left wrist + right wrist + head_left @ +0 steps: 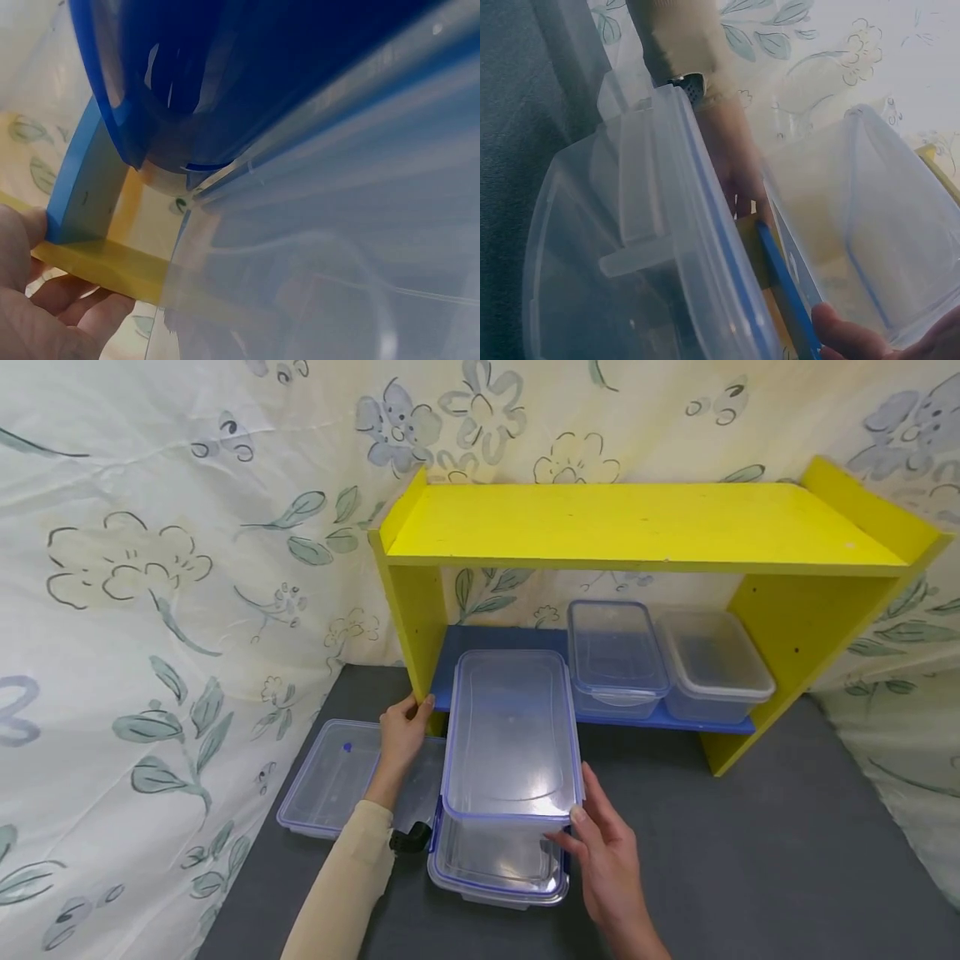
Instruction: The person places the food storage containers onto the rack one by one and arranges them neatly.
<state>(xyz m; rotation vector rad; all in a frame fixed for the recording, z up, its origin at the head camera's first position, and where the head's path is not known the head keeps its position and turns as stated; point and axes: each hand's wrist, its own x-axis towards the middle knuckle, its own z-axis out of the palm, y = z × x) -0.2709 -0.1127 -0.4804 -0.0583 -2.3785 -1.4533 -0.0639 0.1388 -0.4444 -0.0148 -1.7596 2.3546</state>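
A large clear lidded container (510, 735) with a blue-trimmed rim lies lengthwise. Its far end is at the blue lower shelf (457, 672) and its near end rests on a second clear container (498, 868) on the grey floor. My right hand (600, 843) holds the large container's near right corner, thumb on the lid edge; that thumb (847, 334) shows in the right wrist view. My left hand (401, 731) grips the front edge of the yellow shelf's left side panel (420, 610), and its fingers (30, 300) curl round the yellow board (97, 262).
Two more clear containers (615, 652) (716, 660) sit side by side on the blue shelf under the yellow top board (637, 522). Another clear container (330, 777) lies on the floor at the left. Flowered cloth (150, 610) hangs behind and beside the shelf.
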